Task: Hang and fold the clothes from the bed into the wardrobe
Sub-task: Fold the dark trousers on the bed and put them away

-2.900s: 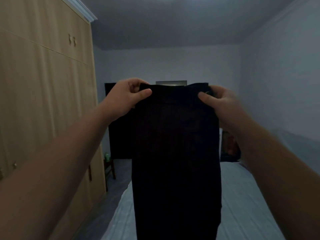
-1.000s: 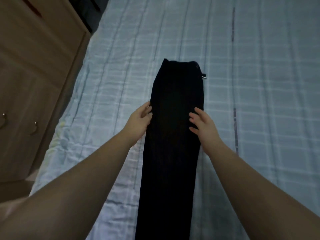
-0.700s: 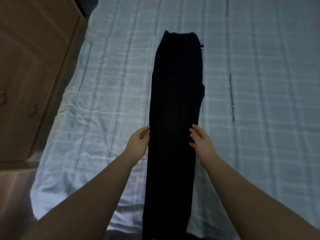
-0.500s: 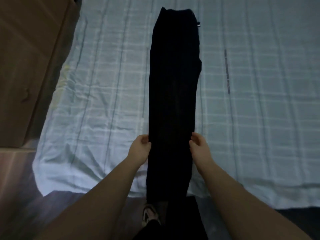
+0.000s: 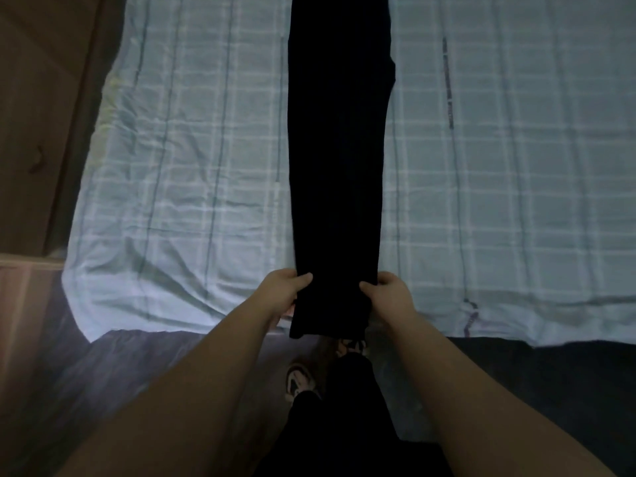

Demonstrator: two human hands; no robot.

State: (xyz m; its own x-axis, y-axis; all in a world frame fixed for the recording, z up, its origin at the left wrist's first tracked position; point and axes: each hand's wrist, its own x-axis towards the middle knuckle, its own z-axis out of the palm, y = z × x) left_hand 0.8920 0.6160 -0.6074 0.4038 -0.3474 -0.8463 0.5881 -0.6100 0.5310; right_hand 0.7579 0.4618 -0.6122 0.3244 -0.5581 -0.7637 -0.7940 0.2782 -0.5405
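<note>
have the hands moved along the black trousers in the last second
Yes. Both hands slid from mid-length down the black trousers toward the bed foot edge.

My left hand (image 5: 280,292) and right hand (image 5: 390,296) pinch the near end of black trousers (image 5: 339,149) lying lengthwise on the checked bedsheet (image 5: 179,173).

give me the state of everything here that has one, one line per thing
black trousers: laid flat lengthwise on the bed, folded leg on leg, hem end over the near edge
left hand: closed on the left edge of the trousers near the hem
right hand: closed on the right edge near the hem
bed sheet: spread, wrinkled at the near left corner
wardrobe door: shut
</note>
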